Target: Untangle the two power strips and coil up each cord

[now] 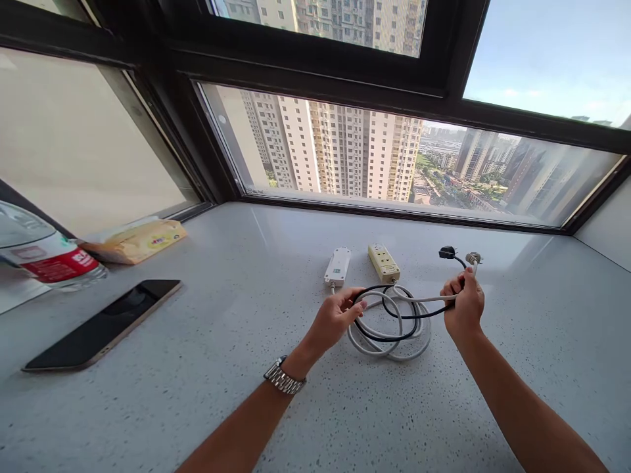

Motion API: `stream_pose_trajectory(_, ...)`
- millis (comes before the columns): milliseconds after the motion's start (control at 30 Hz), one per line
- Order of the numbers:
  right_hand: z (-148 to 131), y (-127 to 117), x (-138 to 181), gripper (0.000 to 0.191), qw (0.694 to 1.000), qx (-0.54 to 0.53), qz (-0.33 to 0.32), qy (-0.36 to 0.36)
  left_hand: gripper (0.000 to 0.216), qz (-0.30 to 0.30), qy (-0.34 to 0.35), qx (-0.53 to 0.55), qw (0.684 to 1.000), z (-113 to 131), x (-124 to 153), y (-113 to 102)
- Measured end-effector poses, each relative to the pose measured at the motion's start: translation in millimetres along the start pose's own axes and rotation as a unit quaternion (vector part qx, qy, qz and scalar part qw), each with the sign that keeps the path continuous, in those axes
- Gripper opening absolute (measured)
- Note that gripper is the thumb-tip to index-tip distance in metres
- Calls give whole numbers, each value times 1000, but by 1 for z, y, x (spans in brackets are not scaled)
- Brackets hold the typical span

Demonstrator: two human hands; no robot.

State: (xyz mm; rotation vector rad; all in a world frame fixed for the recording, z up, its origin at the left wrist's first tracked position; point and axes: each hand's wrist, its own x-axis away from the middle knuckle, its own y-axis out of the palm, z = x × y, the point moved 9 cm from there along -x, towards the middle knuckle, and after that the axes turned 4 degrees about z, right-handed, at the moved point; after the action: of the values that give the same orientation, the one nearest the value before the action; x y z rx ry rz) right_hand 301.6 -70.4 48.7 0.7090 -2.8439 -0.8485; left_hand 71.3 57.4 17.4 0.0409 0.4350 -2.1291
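Note:
Two power strips lie on the grey speckled sill: a white one (338, 266) and a cream one (384, 262). Their cords, one white (389, 341) and one black (384, 328), lie coiled together in front of them. My left hand (335, 318) is closed on the left side of the coil, gripping both cords. My right hand (463, 305) is closed on the cords near their ends, with a black plug (447, 252) and a white plug (473, 258) sticking up beyond its fingers. A metal watch (283, 379) is on my left wrist.
A dark phone (106, 322) lies flat at the left. Behind it sit a plastic water bottle with a red label (46, 259) and a yellow tissue pack (135, 240). A large black-framed window (394, 105) lines the sill's far edge.

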Motion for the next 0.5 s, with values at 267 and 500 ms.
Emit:
stream_pose_trajectory(267,-58,40,30,45,990,-13,-81,-111,74,-31,248,-220,943,79,22,46)
stream_pose_trajectory(500,-117,14,2,26,994,-75,-38,-67,51,-63,247,-215,943,67,-32,47)
